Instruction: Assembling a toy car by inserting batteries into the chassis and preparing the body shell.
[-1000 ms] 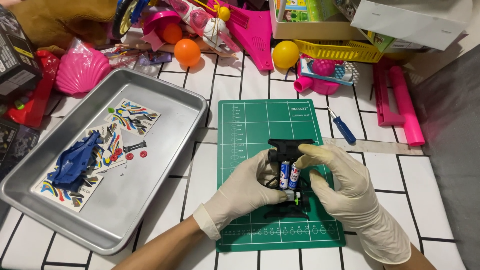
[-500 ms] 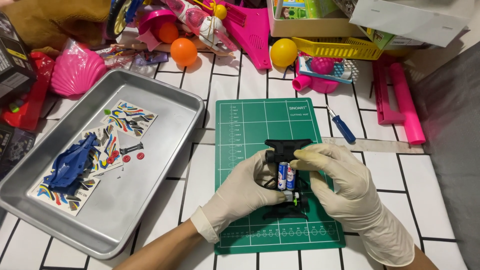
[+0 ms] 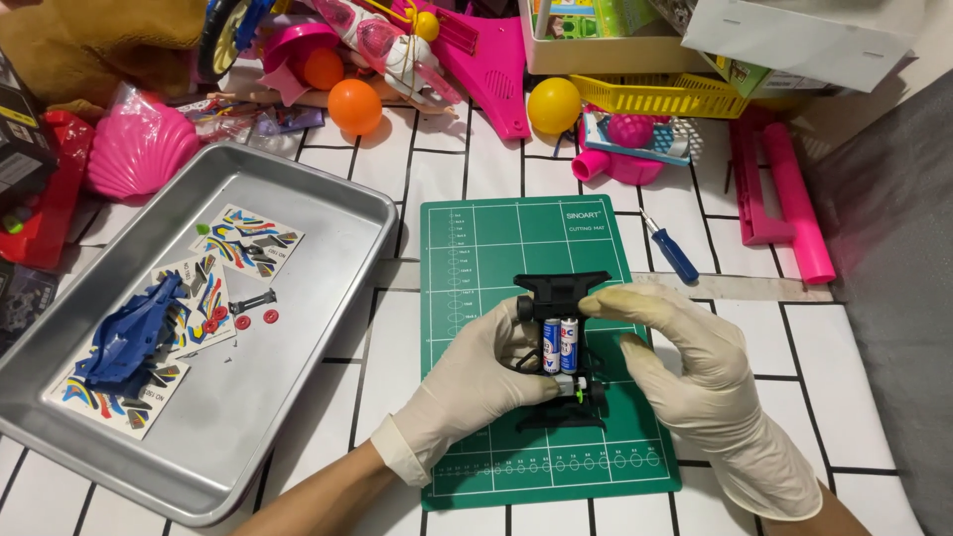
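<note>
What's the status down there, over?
Both gloved hands, left hand and right hand, grip black toy car chassis over green cutting mat. Two batteries seated. Nothing obstructing.

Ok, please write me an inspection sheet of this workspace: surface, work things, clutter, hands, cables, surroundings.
Surface: white table with black grid lines; green cutting mat lies in the middle.
Job's things: black toy car chassis on the mat, two batteries seated in it.
Clutter: metal tray to the left holds a blue car body, sticker sheets and small red parts; blue screwdriver beside the mat.
Grippers: left hand and right hand, both gloved, grip the chassis from either side.
Cables: nothing seen.
Surroundings: orange ball, yellow ball, pink shell, yellow basket and pink plastic toys along the far edge.
</note>
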